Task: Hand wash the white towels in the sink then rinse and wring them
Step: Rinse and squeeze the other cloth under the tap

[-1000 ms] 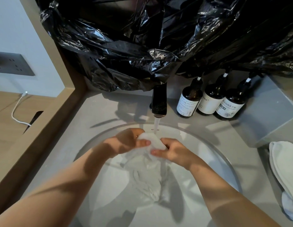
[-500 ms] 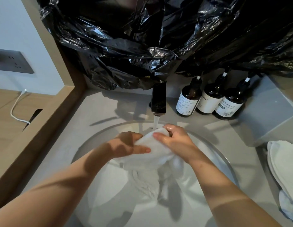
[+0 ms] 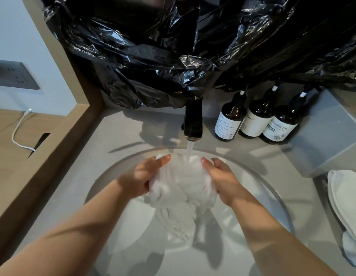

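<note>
Grey surface, sink: the tap at twelve o'clock runs onto the white towel, its sides clutched by left hand and right hand (rinsing, probably). Next: a wringing twist.

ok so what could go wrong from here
Water from the tap lands on the bunched towel gripped by the left hand and right hand, so it may splash over the sink rim onto the counter. Spray could also wet the folded towels lying on the counter at the right.
</note>
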`<state>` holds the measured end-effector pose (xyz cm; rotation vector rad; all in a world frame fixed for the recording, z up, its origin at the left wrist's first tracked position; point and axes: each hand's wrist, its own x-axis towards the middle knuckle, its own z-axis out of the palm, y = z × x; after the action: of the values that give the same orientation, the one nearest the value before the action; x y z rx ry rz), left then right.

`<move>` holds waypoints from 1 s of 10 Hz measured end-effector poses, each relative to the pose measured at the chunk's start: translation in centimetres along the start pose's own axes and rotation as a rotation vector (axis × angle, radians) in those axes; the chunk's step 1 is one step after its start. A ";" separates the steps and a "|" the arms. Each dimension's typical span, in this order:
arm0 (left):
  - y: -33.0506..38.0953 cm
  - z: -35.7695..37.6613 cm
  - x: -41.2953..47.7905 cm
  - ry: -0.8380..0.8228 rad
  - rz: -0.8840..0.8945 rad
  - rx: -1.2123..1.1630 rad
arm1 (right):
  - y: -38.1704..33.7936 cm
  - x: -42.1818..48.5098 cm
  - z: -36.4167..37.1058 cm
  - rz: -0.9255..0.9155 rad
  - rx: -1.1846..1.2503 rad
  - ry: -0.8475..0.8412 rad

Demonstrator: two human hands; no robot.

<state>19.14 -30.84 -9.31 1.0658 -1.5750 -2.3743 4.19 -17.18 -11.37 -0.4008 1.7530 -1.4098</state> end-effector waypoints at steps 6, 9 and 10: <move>-1.5 4.5 3.1 0.261 -0.016 -0.276 | -0.3 -2.7 8.0 -0.188 -0.279 0.234; -2.1 3.4 1.5 -0.020 -0.061 -0.260 | -1.0 -0.1 4.5 -0.117 -0.147 0.194; -1.8 3.7 1.6 0.046 -0.094 -0.182 | -1.0 -0.1 4.9 -0.130 -0.005 0.156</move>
<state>16.29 -27.82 -10.81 1.1696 -1.2922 -2.4765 7.66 -20.64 -10.54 -0.4231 1.8845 -1.5649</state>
